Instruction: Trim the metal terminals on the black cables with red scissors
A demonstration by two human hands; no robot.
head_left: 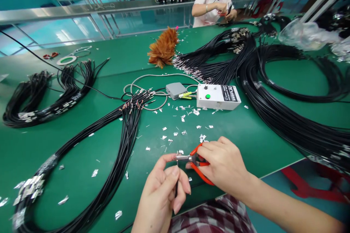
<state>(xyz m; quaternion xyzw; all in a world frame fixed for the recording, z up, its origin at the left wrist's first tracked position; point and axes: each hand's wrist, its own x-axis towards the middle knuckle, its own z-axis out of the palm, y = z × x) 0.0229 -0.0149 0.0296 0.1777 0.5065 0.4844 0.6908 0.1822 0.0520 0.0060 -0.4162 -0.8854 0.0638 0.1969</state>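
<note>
From the head camera, your left hand (164,185) is curled, thumb and forefinger pinched together on the end of a thin black cable (176,189) that stands nearly upright between them, low in the middle of the view just above the desk's near edge. Your right hand (224,165) is closed around the red handles of a small pair of scissors (195,162); their short metal blades point left and meet the tip of the cable right above your left fingertips (175,173). I cannot tell whether the blades are fully shut.

The desk (246,134) is covered in a smooth green mat. Small shiny silver scraps (182,118) lie scattered over it in front of your hands. A thick bundle of black cables (120,153) with metal ends curves along your left, glossy and round in section, and another coiled bundle (41,98) lies farther left. Large loops of black cable (287,91) spread over the right side. A white rectangular box (218,97) with a green button sits at the centre, just beside a grey pedal-like box (175,90). A rust-brown feather duster (164,48) lies behind. At the far edge, another person's hands (225,9) work on something small.
</note>
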